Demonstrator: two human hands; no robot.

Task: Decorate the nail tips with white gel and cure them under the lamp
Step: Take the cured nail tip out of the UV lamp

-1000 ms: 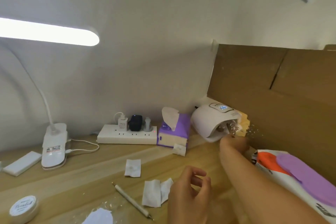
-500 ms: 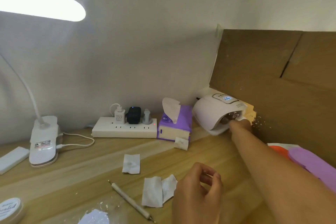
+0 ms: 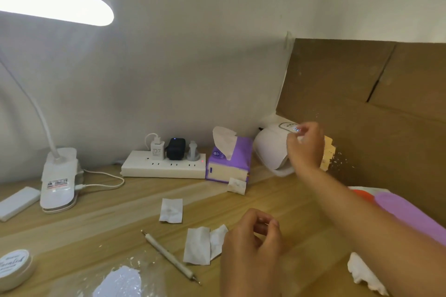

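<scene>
Across the lower half of the frame, a pale wooden table (image 3: 108,219), with bare board open at centre left between the lamp base and the paper squares. At right, on edge against the white wall, a tall brown cardboard panel (image 3: 362,103). Upper left, the lit oblong head of a white clip-on desk lamp (image 3: 55,5); on its base a red-and-black sticker, too small to read.

Right of centre, close against the cardboard, a white dome-shaped curing lamp (image 3: 270,149), with a lit blue display on top, digits unreadable. Right hand (image 3: 305,147) up in front of that display, fingers curled; something pale at the fingertips, cannot tell whether gripped. Left hand (image 3: 251,248) low at centre, fingers curled, thumb near forefinger; cannot tell whether pinching anything.

Along the back wall, a white power strip (image 3: 164,166) with three plugs in it, touching a purple tissue pack (image 3: 229,164) with one sheet pulled up. At the right edge, a purple-and-orange packet (image 3: 405,214).

Lower left corner, a round white jar (image 3: 14,267), lid on, black script label only partly legible. Bottom edge, a smear of white gel (image 3: 118,282) on clear film. Beside it, a slim white dotting pen (image 3: 171,257), lying diagonally, then small white paper squares (image 3: 170,210).
</scene>
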